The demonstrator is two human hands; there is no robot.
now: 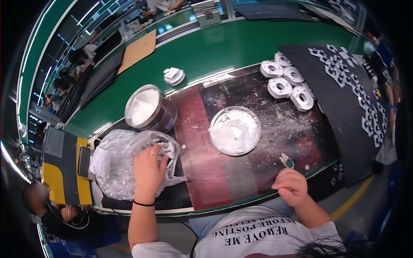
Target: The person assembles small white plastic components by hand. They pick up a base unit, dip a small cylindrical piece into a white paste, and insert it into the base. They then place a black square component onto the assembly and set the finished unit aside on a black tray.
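Where the counter meets its near edge on the left, a clear bag of small white pieces lies slumped and open. The left hand rests in its mouth, fingers curled into the plastic and gripping a fold of it, seemingly so the opening stays spread and the contents within reach. Just behind the bag stands a metal tin with its top off, white paste showing inside, close enough for either hand. To its right a dark, scuffed mat, smeared with white, covers the working patch, probably to keep paste off the green surface. On the mat sits a round dish holding a lump of the same white stuff, squarely in front of the person. Further right, at the near edge, the right hand is closed almost to a fist, pinching a small tool whose tip points up toward the dish. Beyond it, a cluster of white housings lies at the mat's far corner, beside a black tray packed with small white parts in rows. One odd housing lies apart on the green. The counter is a long green line curving away; other people work at the far side and one sits at the lower left.
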